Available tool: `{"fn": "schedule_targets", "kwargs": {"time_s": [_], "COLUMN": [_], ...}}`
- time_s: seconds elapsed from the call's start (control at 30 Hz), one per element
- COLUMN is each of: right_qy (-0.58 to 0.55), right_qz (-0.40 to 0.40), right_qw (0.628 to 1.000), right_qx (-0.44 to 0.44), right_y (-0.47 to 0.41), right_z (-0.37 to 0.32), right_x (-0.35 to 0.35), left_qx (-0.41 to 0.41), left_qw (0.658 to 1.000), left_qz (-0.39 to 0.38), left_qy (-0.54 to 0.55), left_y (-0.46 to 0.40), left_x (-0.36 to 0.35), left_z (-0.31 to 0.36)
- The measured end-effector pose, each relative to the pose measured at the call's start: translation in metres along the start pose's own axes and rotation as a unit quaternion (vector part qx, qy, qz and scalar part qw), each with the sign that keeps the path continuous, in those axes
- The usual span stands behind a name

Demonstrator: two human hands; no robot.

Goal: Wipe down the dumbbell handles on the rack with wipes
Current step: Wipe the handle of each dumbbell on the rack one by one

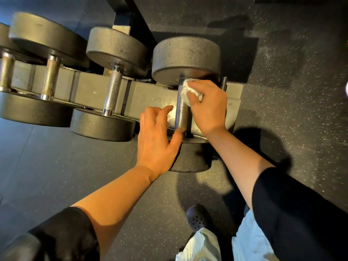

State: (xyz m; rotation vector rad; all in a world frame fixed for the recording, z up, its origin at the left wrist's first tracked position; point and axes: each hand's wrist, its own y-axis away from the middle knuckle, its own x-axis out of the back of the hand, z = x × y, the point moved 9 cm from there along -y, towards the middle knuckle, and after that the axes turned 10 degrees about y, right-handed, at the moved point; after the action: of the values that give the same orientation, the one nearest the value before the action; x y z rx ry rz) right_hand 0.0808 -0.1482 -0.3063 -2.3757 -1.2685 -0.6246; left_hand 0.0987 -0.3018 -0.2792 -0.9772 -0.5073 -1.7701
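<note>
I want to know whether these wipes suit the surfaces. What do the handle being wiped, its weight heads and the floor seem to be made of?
The handle: bright metal, probably chromed steel, with a fine crosshatch knurl and sharp glints.
The weight heads: matte dark grey with a pebbled skin, likely coated cast metal or rubber; unclear which.
The floor: black with pale flecks, like rubber gym matting.

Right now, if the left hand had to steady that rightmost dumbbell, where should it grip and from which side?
Probably the lower stretch of the knurled handle, coming from the left. The right hand presses the wipe against the handle's upper right, so that side is taken. The left hand hovers open beside the bar, thumb near its lower end. The bar is thin enough to wrap; the wide round heads are not.
</note>
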Motion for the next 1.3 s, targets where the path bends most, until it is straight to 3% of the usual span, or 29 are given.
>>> {"fn": "schedule_targets", "kwargs": {"time_s": [0.23,0.43,0.5,0.57,0.6,0.73,0.9,1.13,1.2,1.3], "right_qy": [-0.038,0.040,0.044,0.046,0.052,0.141,0.094,0.156,0.165,0.158], "right_qz": [-0.039,-0.224,-0.149,-0.028,-0.006,-0.107,-0.147,-0.319,-0.268,-0.108], "right_qw": [0.998,0.973,0.987,0.995,0.992,0.972,0.972,0.928,0.940,0.965], "right_qx": [0.041,0.023,0.030,0.087,0.116,0.156,0.160,0.112,0.131,0.177], "right_y": [0.023,0.047,0.035,0.019,0.014,0.007,0.029,0.045,0.037,0.013], "right_z": [0.005,0.008,-0.002,-0.023,-0.030,-0.033,-0.026,-0.017,-0.030,-0.055], "right_x": [-0.002,-0.015,0.001,0.018,0.018,-0.013,-0.011,-0.024,-0.018,-0.002], "left_qx": [0.005,0.009,0.007,0.005,0.001,0.010,0.049,0.057,0.066,0.077], "left_qw": [1.000,0.999,0.999,0.999,0.999,0.996,0.995,0.993,0.992,0.991], "left_qz": [0.010,0.021,0.024,0.023,0.022,0.040,0.051,0.054,0.050,0.044], "left_qy": [0.015,0.038,0.038,0.035,0.037,0.075,0.066,0.087,0.092,0.097], "left_y": [0.000,0.002,0.002,0.001,0.000,0.004,0.023,0.025,0.026,0.027], "left_x": [0.003,0.004,0.005,0.004,0.004,0.013,0.017,0.006,0.004,0.002], "left_z": [-0.003,-0.003,-0.003,-0.004,-0.002,-0.003,-0.032,-0.041,-0.044,-0.046]}}
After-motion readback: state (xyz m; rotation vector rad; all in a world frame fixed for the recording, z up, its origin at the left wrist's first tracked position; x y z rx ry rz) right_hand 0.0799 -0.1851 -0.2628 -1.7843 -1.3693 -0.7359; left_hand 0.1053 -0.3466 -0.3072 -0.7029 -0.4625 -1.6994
